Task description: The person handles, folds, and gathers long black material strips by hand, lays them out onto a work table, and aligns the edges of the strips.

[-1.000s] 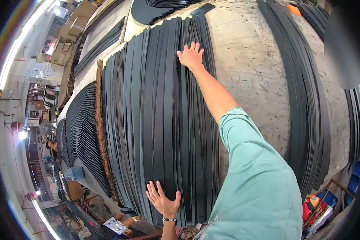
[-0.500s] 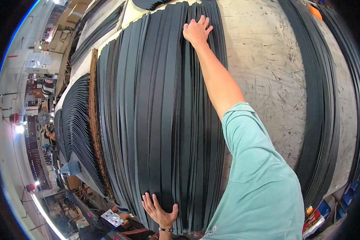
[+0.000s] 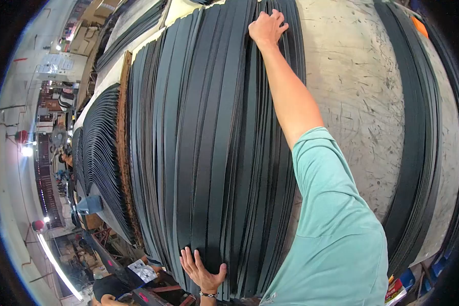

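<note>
Long, dark, leather-like strips (image 3: 188,127) lie side by side in overlapping layers across a pale board. My right hand (image 3: 269,28) reaches to their far end, at the top of the view. Its bent fingers are spread and touch the strips; its thumb tip is hard to make out. My left hand (image 3: 204,273), with a braided bracelet at the wrist, rests flat at the near end of the strips, fingers stretched and thumb apart. Between the hands, some strips sit tilted with narrow dark gaps.
A brown fibrous edge (image 3: 123,137) separates the strips from a stack of curved dark pieces (image 3: 99,148) at left. The scratched pale board (image 3: 352,92) runs to another bundle of strips (image 3: 415,127) on the right. A person (image 3: 109,288) shows at bottom left.
The view has shifted, so the strips and board appear farther right and higher. My right hand stays at the strips' far end, its fingers more bent. A person has appeared at bottom left.
</note>
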Available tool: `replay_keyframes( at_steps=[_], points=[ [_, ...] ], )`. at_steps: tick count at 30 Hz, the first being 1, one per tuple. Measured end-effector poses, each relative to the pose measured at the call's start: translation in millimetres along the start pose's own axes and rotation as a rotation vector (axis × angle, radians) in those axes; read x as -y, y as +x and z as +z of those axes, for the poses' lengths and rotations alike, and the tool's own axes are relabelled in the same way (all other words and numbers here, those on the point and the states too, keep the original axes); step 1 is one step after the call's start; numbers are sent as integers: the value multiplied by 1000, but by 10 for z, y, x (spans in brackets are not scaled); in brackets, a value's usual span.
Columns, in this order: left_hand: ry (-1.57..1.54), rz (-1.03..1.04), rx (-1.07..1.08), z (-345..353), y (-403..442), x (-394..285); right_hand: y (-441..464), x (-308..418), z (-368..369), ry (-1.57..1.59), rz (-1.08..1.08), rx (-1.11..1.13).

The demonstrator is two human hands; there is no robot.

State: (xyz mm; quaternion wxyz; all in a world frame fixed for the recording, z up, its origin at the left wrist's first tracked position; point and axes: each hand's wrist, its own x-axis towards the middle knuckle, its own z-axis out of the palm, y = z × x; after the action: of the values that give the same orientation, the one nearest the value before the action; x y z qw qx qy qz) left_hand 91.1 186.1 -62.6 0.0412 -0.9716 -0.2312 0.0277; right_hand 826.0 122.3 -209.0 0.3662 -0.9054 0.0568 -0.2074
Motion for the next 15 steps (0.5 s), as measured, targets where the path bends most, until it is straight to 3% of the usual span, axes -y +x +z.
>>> replay_keyframes(
  at_steps=[2, 4, 10, 15],
  points=[
    [17, 12, 6, -15, 16, -4, 160, -104, 161, 137, 43, -76],
    [30, 21, 13, -4, 9, 10, 325, -241, 283, 95, 58, 20],
    [21, 30, -7, 15, 5, 19, 398, 83, -75, 102, 181, 56],
    [28, 25, 4, -3, 6, 40, 331, 158, -195, -63, 61, 127]
  ],
)
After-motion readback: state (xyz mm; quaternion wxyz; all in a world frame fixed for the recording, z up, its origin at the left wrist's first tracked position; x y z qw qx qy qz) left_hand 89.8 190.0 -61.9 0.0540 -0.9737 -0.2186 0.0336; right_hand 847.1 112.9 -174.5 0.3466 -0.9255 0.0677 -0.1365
